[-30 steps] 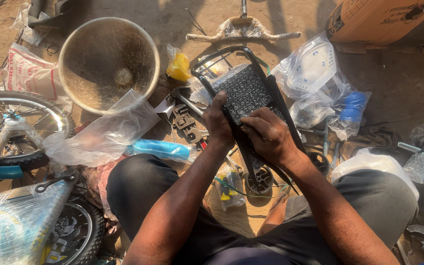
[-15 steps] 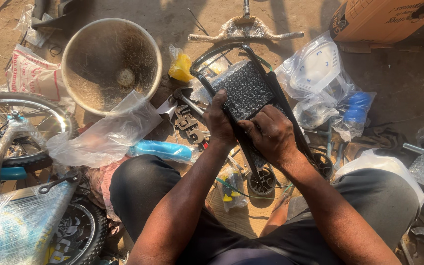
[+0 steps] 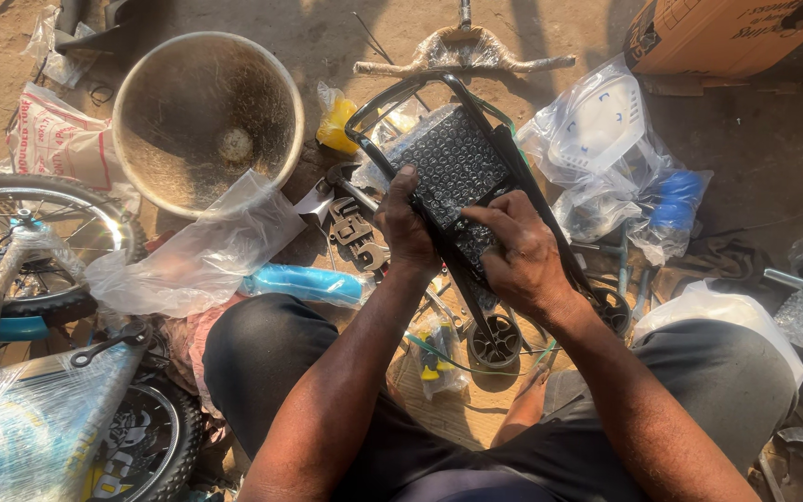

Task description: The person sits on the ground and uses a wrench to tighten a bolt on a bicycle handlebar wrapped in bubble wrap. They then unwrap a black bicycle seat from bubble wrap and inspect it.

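Bubble-wrapped black carrier rack (image 3: 453, 172) at frame centre, clamped by left hand (image 3: 408, 228), right hand (image 3: 513, 256) pinching wrap. Risk: rack slipping on slick plastic, dropping onto wrench (image 3: 357, 228) below.

You sit on bare dirt ground in an open-air bicycle repair spot: a spoked wheel (image 3: 30, 242) at nine o'clock, wrenches (image 3: 350, 223) just ahead, wrapped handlebars (image 3: 465, 51) at twelve.

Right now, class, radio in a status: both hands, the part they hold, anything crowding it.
Left hand and right hand both gripping bubble-wrapped black rack. Wrench and metal bowl lie close on its left.
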